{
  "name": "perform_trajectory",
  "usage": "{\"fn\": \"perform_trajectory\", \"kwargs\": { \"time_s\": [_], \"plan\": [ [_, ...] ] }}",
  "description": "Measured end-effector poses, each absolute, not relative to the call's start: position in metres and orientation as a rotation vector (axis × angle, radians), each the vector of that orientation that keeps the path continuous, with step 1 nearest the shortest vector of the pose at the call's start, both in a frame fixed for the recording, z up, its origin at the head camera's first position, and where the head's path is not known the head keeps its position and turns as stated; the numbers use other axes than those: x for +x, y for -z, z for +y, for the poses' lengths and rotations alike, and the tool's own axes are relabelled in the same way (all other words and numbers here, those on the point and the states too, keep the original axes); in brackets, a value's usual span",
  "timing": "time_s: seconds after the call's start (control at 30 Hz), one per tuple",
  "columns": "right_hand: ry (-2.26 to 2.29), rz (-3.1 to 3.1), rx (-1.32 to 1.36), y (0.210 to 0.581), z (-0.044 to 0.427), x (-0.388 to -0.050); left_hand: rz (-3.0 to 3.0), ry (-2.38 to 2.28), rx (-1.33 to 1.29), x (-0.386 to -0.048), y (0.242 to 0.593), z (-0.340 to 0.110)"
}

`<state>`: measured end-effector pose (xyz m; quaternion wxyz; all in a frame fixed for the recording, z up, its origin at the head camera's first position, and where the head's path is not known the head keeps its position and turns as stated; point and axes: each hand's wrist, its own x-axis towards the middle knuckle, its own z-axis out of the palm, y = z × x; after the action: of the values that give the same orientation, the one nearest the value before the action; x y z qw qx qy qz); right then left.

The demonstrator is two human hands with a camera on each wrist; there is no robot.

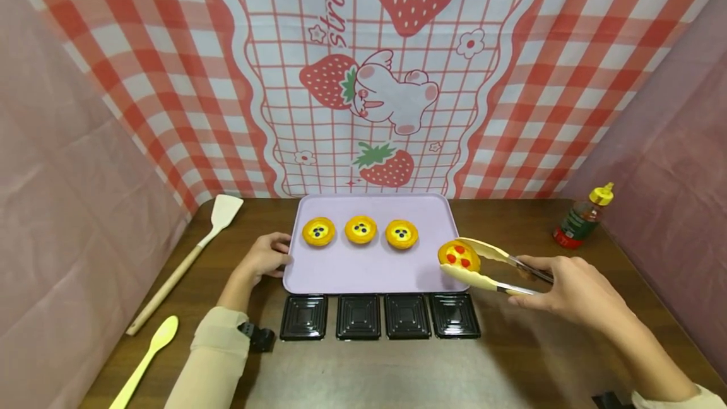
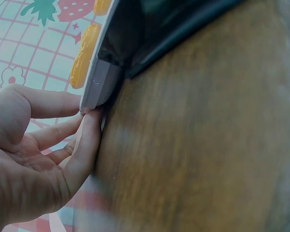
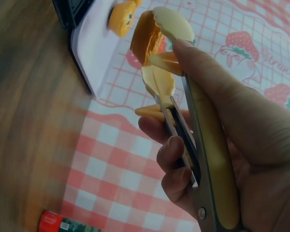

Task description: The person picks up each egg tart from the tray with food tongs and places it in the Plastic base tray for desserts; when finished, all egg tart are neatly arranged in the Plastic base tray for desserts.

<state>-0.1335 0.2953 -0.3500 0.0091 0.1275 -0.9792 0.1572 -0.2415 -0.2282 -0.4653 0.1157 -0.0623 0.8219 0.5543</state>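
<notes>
My right hand (image 1: 582,289) grips a pair of tongs (image 1: 483,279) with cream tips and metal arms. Between the tips is an egg tart (image 1: 459,256) with red heart-shaped toppings, held over the right end of a lilac tray (image 1: 363,276). Seen from the right wrist, the tongs' tips (image 3: 173,24) clasp the tart (image 3: 146,38) from both sides. At the tray's left edge, my left hand (image 1: 269,256) pinches the rim (image 2: 89,92) between thumb and finger. Three tarts with dark blue dots, left (image 1: 319,231), middle (image 1: 360,230) and right (image 1: 401,234), sit in a row on the tray.
Several black square trays (image 1: 303,317) line the lilac tray's front edge. A white-headed spatula (image 1: 190,260) and a yellow spoon (image 1: 150,355) lie at left. A yellow-capped sauce bottle (image 1: 582,219) stands at the back right. A checked strawberry cloth (image 1: 369,81) hangs behind.
</notes>
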Motion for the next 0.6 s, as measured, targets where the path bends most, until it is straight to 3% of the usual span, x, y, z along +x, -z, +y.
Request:
{"fn": "perform_trajectory", "kwargs": {
  "time_s": [0.6],
  "plan": [
    [-0.402, -3.066, 0.448, 0.357, 0.299, -0.095, 2.400, -1.619, -0.193, -0.240, 0.463, -0.227]
  ]
}}
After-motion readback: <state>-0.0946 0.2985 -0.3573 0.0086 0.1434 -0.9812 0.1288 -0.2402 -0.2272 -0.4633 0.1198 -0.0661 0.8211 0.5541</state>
